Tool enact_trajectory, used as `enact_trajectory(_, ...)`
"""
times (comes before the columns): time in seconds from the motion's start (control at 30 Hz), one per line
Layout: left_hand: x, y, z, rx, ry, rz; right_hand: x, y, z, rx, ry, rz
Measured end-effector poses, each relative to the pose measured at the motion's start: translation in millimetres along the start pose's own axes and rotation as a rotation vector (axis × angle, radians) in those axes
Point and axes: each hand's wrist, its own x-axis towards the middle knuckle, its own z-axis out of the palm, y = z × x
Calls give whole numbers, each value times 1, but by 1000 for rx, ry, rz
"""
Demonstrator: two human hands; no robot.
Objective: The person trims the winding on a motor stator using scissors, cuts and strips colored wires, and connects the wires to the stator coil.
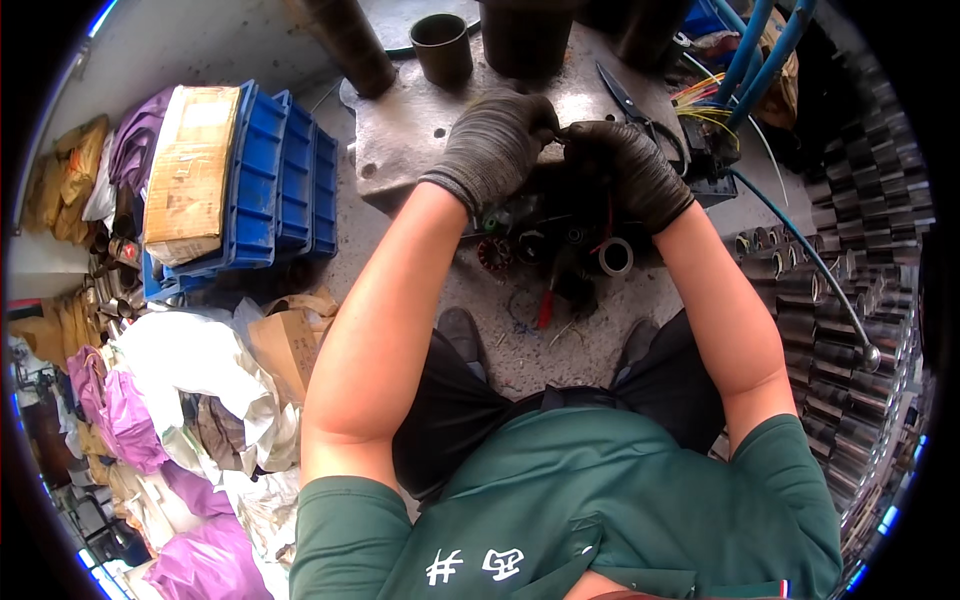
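Observation:
Both my hands wear dark grey knit gloves and meet above the front edge of a metal worktable (395,140). My left hand (500,135) is closed, its thumb and fingertips pinched toward the right hand. My right hand (635,165) is closed too, with its fingertips almost touching the left ones. Something small and dark may sit between them, but the gloves hide it. A pair of scissors (623,97) with dark blades lies on the tabletop just beyond my right hand. Behind my left hand stands a short open metal cylinder (442,52).
Larger dark cylinders (527,38) stand at the table's back. Blue crates (262,180) with a cardboard box (193,170) are at left, above bags (200,370). Metal rings (613,257) and other parts lie below the table edge. Stacked metal tubes (830,330) line the right side.

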Motion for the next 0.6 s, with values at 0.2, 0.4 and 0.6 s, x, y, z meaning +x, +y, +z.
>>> enact_trajectory(0.2,5,-3,7,59,24,72,2,4,-27,-423,-96,-178)
enact_trajectory(0.4,3,-6,6,140,-6,71,-7,-9,18,-830,155,-168)
enact_trajectory(0.6,6,-7,8,116,14,38,-3,2,23,-1587,323,-839)
